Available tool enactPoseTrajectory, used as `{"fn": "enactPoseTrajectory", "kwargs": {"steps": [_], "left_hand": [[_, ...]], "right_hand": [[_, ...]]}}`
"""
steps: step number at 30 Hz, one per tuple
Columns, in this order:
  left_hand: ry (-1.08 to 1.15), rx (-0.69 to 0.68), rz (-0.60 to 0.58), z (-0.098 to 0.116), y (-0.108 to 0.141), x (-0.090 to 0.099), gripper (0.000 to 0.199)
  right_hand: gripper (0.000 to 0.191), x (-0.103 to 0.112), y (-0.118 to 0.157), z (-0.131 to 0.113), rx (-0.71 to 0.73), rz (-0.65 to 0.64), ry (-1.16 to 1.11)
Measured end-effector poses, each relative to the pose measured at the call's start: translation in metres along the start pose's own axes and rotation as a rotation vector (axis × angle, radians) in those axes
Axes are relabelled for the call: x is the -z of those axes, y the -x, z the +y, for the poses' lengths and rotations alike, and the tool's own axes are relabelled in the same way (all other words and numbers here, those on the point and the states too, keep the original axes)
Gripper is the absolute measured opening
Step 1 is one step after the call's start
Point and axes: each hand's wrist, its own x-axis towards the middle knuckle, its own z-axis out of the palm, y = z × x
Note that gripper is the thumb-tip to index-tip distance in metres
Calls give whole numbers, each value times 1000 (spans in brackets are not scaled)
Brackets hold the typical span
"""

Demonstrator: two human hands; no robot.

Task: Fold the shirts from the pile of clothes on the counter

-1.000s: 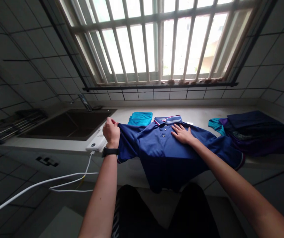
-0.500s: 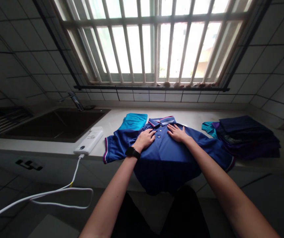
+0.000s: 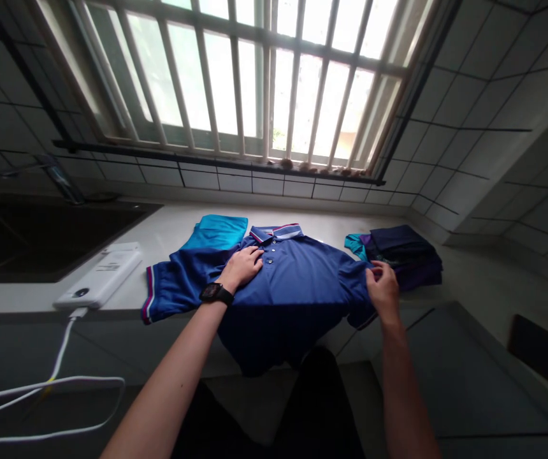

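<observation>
A navy blue polo shirt (image 3: pixel 302 271) lies front side up on the white counter, its striped collar toward the window and its hem hanging over the front edge. My left hand (image 3: pixel 241 268), with a black watch on the wrist, rests flat on the chest beside the buttons, fingers stretched out. Over at the right sleeve, my right hand (image 3: pixel 383 287) has thumb and fingers closed on the sleeve fabric. A turquoise folded cloth (image 3: pixel 216 231) lies partly under the shirt's left side. Just beyond my right hand sits a pile of dark folded clothes (image 3: pixel 410 248).
A white power bank (image 3: pixel 102 274) with a white cable stands on the counter at left, beside a dark sink (image 3: pixel 30 236) with a faucet (image 3: pixel 58 178). A barred window is behind the counter. A dark flat object (image 3: pixel 536 349) lies at far right.
My right hand has moved from the shirt's chest out to the right sleeve and closed on it. My left hand stays on the chest. The view has turned to the right.
</observation>
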Motion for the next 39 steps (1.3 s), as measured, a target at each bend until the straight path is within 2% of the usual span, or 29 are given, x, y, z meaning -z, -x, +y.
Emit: {"fn": "enactPoseTrajectory", "kwargs": {"steps": [1, 2, 4, 7, 9, 11, 14, 17, 21, 25, 27, 29, 31, 33, 36, 39], "left_hand": [[4, 9, 2, 0, -1, -1, 45], [9, 15, 5, 0, -1, -1, 45], [19, 24, 9, 0, -2, -2, 44], [23, 33, 0, 2, -3, -1, 44], [23, 37, -11, 3, -2, 1, 45], [36, 43, -14, 3, -2, 2, 44], [45, 47, -21, 3, -2, 2, 45], [22, 41, -29, 3, -2, 2, 46], [25, 41, -22, 4, -1, 3, 46], [16, 42, -31, 5, 0, 5, 46], [-1, 42, -35, 6, 1, 5, 46], [-6, 37, -34, 6, 2, 6, 46], [8, 28, -26, 6, 3, 6, 46], [32, 23, -14, 6, 3, 6, 46], [52, 27, -7, 6, 3, 6, 44], [52, 33, -19, 6, 2, 6, 45]], "right_hand": [[40, 16, 5, 21, -97, 77, 28], [40, 28, 11, 38, -199, 95, 63], [43, 41, 20, 61, -401, 15, 95], [49, 41, 27, 71, -586, -159, 14], [51, 33, 29, 66, -600, -210, -118], [57, 25, 31, 60, -564, -189, -287], [70, 17, 34, 54, -475, -54, -535], [74, 13, 25, 50, -446, 24, -661], [66, 12, -6, 36, -431, 1, -660], [64, 4, -33, -3, -337, 34, -440], [64, -2, -36, -28, -240, -72, -388], [62, -7, -33, -49, -168, -267, -443], [58, -11, -28, -60, -138, -418, -526], [56, -12, -24, -61, -114, -471, -539], [51, -17, -17, -52, -11, -508, -343], [49, -27, -4, -46, 170, -646, 29]]}}
